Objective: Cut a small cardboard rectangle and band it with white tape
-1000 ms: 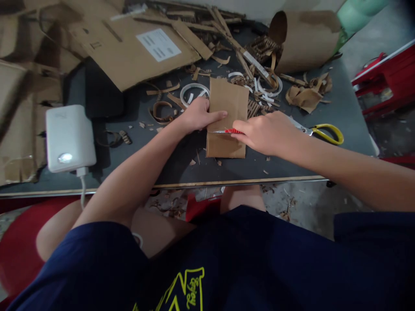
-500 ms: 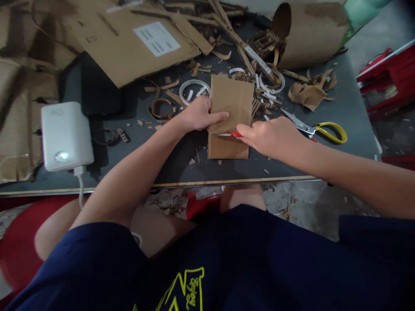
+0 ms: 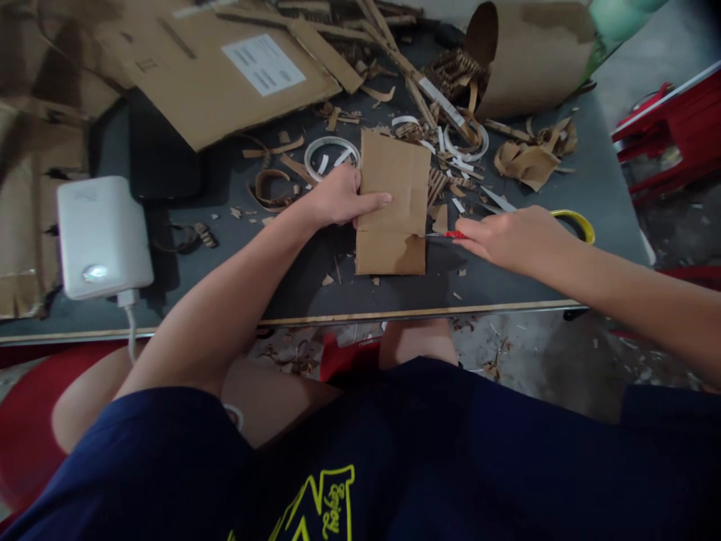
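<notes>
One piece of cardboard (image 3: 399,169) lies near the middle of the frame, and your left hand (image 3: 339,199) grips its left side. Your right hand (image 3: 504,237), farther right, holds a red knife (image 3: 455,234).

We see only a bit of the red cutter (image 3: 455,234), because the right grip (image 3: 507,234) covers the rest. It also hides the middle of the scissors (image 3: 586,227). Some fingers of the left grip (image 3: 343,197) are tucked behind the small cardboard piece (image 3: 397,176), and part of the tape ring (image 3: 307,161) is covered up. We can't read the tiny words on the white label (image 3: 263,65). The green thing (image 3: 622,19) gets cut off at the top, and the yellow drawing (image 3: 339,472) runs off the bottom.
</notes>
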`<act>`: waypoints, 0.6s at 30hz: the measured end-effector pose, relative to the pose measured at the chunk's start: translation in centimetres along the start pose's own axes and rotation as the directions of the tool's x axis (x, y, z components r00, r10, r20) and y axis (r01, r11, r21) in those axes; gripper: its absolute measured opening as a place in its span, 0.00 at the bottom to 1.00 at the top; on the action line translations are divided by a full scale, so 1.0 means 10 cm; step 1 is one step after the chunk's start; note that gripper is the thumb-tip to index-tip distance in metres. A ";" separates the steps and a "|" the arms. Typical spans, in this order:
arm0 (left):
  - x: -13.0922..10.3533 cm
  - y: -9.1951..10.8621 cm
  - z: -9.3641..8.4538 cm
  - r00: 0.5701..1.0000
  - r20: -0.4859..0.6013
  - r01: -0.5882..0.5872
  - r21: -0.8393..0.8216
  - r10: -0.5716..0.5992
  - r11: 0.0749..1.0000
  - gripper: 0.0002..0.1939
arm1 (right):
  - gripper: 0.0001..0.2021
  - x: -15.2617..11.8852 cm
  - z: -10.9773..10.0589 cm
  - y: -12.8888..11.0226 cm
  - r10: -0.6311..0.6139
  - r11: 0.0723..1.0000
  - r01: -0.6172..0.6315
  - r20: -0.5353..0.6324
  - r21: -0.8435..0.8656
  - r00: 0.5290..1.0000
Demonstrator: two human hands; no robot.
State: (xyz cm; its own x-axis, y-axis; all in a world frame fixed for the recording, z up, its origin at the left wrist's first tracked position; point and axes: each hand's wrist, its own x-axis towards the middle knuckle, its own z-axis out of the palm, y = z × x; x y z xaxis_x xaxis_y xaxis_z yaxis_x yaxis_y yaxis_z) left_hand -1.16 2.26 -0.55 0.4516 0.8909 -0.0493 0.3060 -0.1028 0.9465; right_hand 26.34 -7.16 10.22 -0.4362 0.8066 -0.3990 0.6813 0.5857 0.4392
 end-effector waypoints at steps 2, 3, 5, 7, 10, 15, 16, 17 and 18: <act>0.00 -0.02 0.00 0.999 -0.029 0.014 -0.018 -0.015 1.000 0.18 | 0.25 -0.01 0.04 0.03 -0.005 1.000 0.005 0.006 0.007 1.000; 0.00 -0.03 -0.01 0.999 -0.046 0.024 -0.021 -0.025 0.999 0.18 | 0.25 -0.01 0.05 0.04 -0.004 1.000 0.004 0.010 0.018 1.000; 0.00 -0.05 -0.01 0.998 -0.063 0.019 -0.040 -0.021 0.999 0.19 | 0.25 -0.02 0.07 0.05 0.000 0.999 0.000 0.013 0.049 1.000; 0.01 -0.07 -0.01 0.998 -0.066 -0.024 -0.079 0.019 0.997 0.20 | 0.25 -0.01 0.11 0.03 0.018 0.997 -0.019 0.012 0.080 1.000; 0.01 -0.09 0.00 0.997 -0.073 -0.049 -0.128 0.040 0.991 0.20 | 0.24 -0.02 0.18 -0.02 0.058 0.989 -0.060 0.019 0.134 0.998; 0.00 -0.03 0.01 1.000 -0.001 0.015 -0.022 -0.015 1.000 0.23 | 0.25 -0.05 0.32 -0.03 0.092 0.979 -0.090 -0.007 0.183 0.996; -0.01 -0.01 0.01 1.000 0.004 0.025 -0.003 -0.025 1.000 0.23 | 0.25 -0.06 0.35 0.00 0.096 0.979 -0.094 -0.005 0.183 0.995; -0.02 0.01 0.01 0.999 -0.001 0.033 0.003 -0.033 0.999 0.24 | 0.26 -0.07 0.37 0.02 0.101 0.974 -0.099 0.000 0.202 0.995; -0.03 0.03 0.01 0.999 -0.016 0.036 -0.005 -0.036 0.999 0.24 | 0.26 -0.09 0.39 0.05 0.109 0.963 -0.106 0.004 0.250 0.994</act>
State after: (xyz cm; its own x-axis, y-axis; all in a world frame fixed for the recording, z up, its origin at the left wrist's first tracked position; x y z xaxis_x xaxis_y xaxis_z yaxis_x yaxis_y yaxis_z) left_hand -1.10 1.89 -0.27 0.4268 0.9010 -0.0780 0.3174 -0.0684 0.9458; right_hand 29.40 -7.91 7.70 -0.3573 0.8652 -0.3517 0.8488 0.4579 0.2643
